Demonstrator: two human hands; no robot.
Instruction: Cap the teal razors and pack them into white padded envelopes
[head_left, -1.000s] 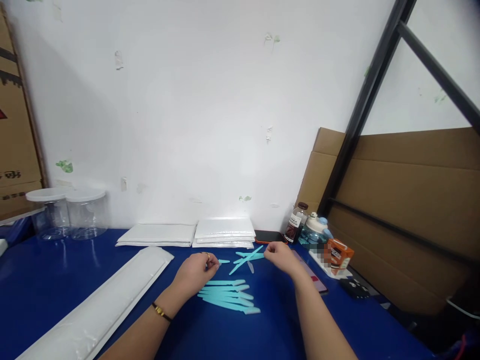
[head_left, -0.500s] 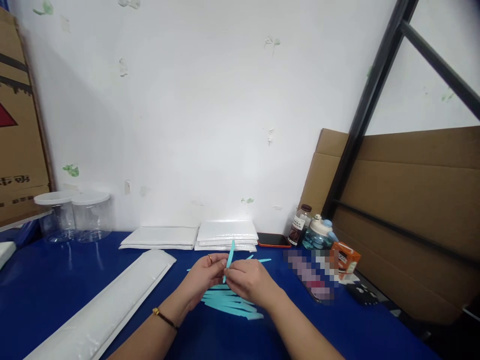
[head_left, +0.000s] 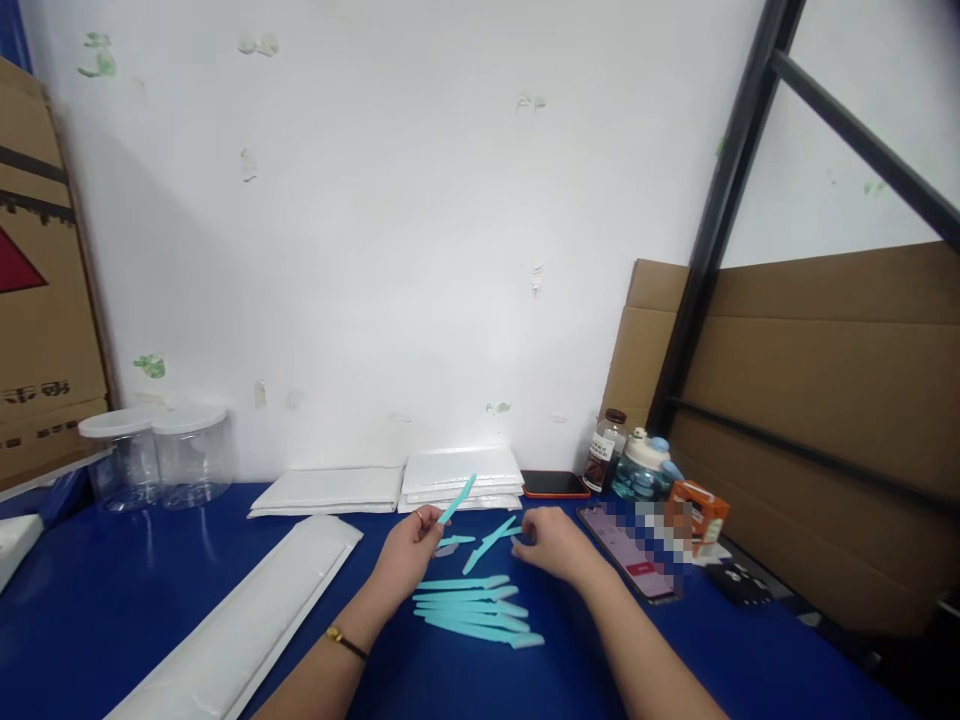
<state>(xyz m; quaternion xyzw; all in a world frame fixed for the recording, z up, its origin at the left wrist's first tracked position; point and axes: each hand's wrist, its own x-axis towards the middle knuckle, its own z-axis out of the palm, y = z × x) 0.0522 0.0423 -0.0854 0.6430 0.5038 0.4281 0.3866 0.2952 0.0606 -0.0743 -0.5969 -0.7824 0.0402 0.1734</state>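
Note:
My left hand (head_left: pixel 411 545) pinches a turquoise eyebrow razor (head_left: pixel 459 498) between thumb and fingers, its thin end pointing up and to the right. At the right, my right hand (head_left: pixel 553 540) has its thumb and fingers curled around the end of another razor (head_left: pixel 511 531) that lies on the table; the grip itself is partly hidden. Between the hands, a razor (head_left: pixel 489 545) lies slanting across others. Closer to me, several razors (head_left: pixel 472 608) lie roughly side by side, their wider ends to the right.
White padded envelopes (head_left: pixel 326 490) and a stack of them (head_left: pixel 461 470) lie by the wall. A long white envelope (head_left: pixel 247 620) lies left on the blue table (head_left: pixel 442 685). Clear jars (head_left: pixel 191 460) stand far left; phones (head_left: pixel 555 485), bottles (head_left: pixel 604 450) and an orange box (head_left: pixel 696 515) are right.
My hands have moved apart. The right hand has left the razor in my left hand and gone right to another razor. The view has tilted slightly, uncovering more razors.

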